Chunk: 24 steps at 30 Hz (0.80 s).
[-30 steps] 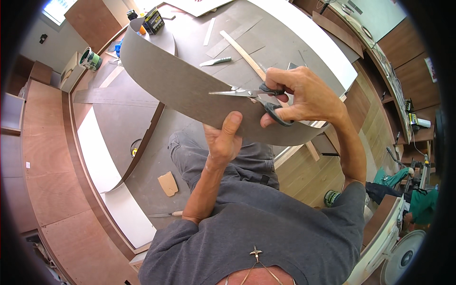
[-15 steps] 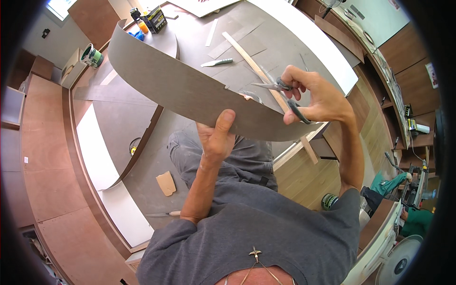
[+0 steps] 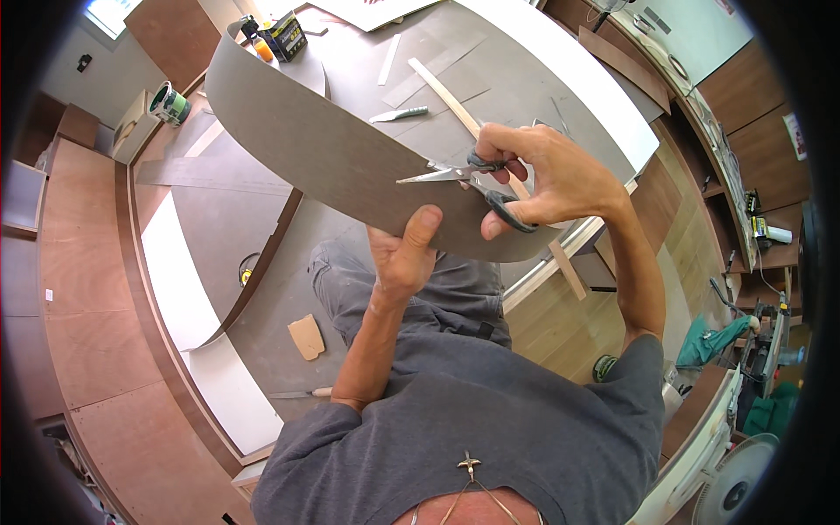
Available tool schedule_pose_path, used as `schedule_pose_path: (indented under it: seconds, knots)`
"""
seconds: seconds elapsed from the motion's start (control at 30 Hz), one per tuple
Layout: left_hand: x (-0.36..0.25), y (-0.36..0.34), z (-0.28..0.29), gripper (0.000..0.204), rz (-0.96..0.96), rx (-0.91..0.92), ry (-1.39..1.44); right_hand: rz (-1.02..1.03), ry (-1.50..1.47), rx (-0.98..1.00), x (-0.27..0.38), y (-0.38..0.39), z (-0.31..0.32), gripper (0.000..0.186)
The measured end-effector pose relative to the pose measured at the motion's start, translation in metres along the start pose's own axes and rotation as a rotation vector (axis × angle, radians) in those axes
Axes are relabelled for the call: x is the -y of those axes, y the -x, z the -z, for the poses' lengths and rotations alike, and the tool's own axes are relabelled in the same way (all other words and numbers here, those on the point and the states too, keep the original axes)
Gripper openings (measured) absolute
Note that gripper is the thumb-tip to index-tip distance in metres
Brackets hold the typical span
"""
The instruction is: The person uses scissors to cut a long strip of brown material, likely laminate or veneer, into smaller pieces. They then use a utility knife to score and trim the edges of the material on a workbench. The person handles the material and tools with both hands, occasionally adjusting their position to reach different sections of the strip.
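A long, curved grey-brown laminate strip [image 3: 306, 149] hangs in front of me, held up by my left hand [image 3: 401, 258]. The thumb lies on its near face, with the fingers mostly hidden behind. My right hand [image 3: 556, 175] grips dark-handled scissors [image 3: 437, 175], its thumb at the lower loop and fingers at the upper one. The blades are apart at the strip's upper edge, one lying across the near face.
On the grey work surface lie a green-handled knife [image 3: 399, 115], a wooden batten [image 3: 446, 96] and a brown offcut [image 3: 305, 338]. At the far left stand a dark box [image 3: 284, 37] and a paint can [image 3: 169, 104]. A fan [image 3: 739, 481] is at lower right.
My right hand has moved left with the scissors, bringing the blades from beyond the strip's edge onto it. The strip has shifted slightly, while my left hand keeps its hold.
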<state>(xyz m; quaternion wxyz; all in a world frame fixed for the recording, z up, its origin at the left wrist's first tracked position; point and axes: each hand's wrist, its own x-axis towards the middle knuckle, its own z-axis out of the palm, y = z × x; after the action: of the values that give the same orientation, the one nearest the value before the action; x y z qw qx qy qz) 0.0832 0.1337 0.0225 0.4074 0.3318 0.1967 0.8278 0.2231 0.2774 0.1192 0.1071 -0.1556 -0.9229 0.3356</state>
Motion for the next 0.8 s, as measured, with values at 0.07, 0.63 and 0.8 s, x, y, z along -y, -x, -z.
schedule_pose_path:
  seconds: [0.07,0.63,0.8]
  knots:
    - [0.003,0.001,0.004,0.033,0.008,0.018,0.004,-0.015,-0.014,0.008,0.001,-0.001,-0.001,0.062]
    - [0.002,-0.001,0.01,0.034,0.011,0.023,-0.039,-0.018,-0.036,0.043,0.0,-0.005,0.002,0.064]
    - [-0.002,-0.005,0.022,0.036,0.008,-0.013,-0.028,-0.044,-0.036,0.014,-0.012,0.008,0.013,0.068]
